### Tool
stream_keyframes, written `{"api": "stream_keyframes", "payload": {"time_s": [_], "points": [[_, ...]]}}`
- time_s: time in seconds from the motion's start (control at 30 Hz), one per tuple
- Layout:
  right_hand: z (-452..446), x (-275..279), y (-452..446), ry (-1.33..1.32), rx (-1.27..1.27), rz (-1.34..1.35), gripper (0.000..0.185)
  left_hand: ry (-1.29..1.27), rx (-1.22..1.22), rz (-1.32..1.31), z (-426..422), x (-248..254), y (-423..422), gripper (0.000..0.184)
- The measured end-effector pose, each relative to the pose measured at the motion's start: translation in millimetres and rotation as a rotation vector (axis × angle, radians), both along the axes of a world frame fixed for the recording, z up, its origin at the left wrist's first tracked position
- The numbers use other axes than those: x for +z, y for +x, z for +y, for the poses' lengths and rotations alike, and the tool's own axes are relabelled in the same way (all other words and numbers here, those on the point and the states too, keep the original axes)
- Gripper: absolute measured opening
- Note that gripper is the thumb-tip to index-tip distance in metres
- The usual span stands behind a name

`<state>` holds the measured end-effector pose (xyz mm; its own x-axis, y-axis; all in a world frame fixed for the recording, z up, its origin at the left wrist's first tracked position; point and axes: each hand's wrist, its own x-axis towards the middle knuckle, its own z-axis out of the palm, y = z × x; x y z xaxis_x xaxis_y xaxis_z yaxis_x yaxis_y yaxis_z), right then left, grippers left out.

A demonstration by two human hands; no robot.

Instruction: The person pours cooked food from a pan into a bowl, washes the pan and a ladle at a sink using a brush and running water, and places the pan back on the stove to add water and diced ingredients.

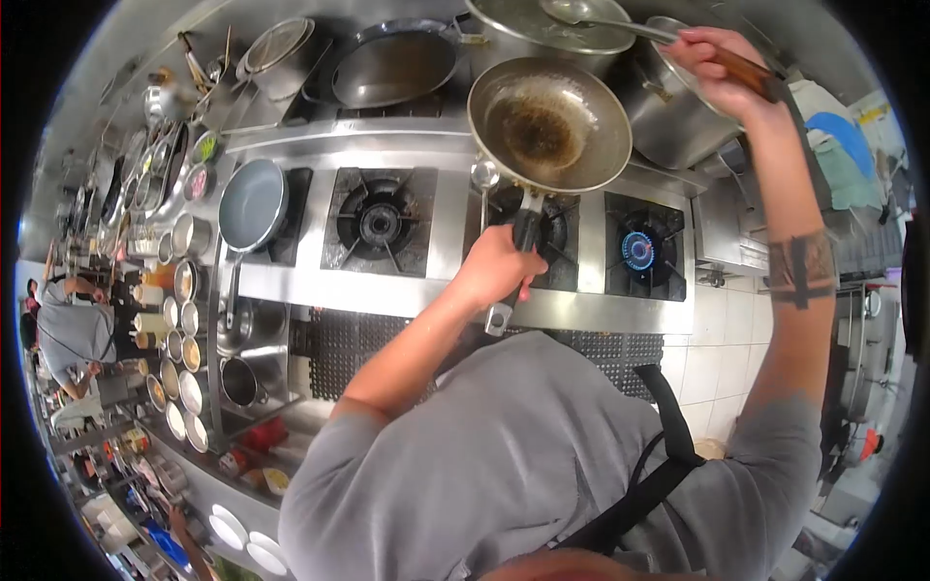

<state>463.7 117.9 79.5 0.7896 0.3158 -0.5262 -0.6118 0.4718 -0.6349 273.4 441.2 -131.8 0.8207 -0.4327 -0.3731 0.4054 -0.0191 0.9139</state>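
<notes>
My left hand [502,266] is wrapped round the black handle of a frying pan [549,126]. The pan is tilted up above the back of the stove, and its inside has a dark brown patch in the middle. My right hand [722,73] is raised at the upper right, closed on the wooden handle of a ladle [620,26]. The ladle's bowl hangs over a large metal pot [504,29] at the back; whether it touches the contents I cannot tell. Left of the frying pan, a small metal spoon [484,176] lies on the stove.
A blue flame burns on the right burner [637,251]. Another burner [377,223] shows no flame. A grey pan [253,205] sits further left, with a dark wok [395,63] behind. A tall pot [668,116] stands below my right hand. A co-worker [76,334] stands far left.
</notes>
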Motion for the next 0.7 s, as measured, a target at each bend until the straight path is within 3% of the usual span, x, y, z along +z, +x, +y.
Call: {"api": "stream_keyframes", "payload": {"time_s": [0.1,0.27,0.37,0.43,0.53,0.63,0.7], "points": [[-22.7,17.5,-20.6,-0.045,0.141,-0.044,0.037,0.006,0.016,-0.015,-0.8,4.5,-0.6,0.017],[-1.3,55.2,-117.4,-0.158,0.082,-0.098,0.024,-0.015,-0.022,-0.040,-12.0,5.3,-0.6,0.017],[-10.2,56.5,-148.8,-0.105,0.209,-0.120,0.036,0.007,0.003,-0.027,-17.6,18.3,-2.6,0.016],[-22.8,50.0,-159.3,-0.124,0.231,-0.107,0.034,0.000,0.001,-0.024,-21.8,21.2,-3.2,0.016],[-7.3,46.5,-188.5,-0.249,0.031,-0.050,0.024,-0.015,0.016,-0.014,-27.2,21.7,-6.6,0.014],[-6.5,32.7,-209.4,-0.733,0.177,-0.223,0.015,-0.022,0.034,-0.025,-31.1,23.5,-6.7,0.015],[-1.8,19.4,-228.5,-0.757,0.141,-0.282,0.030,-0.029,0.049,-0.033,-33.4,24.5,-7.8,0.016]]}}
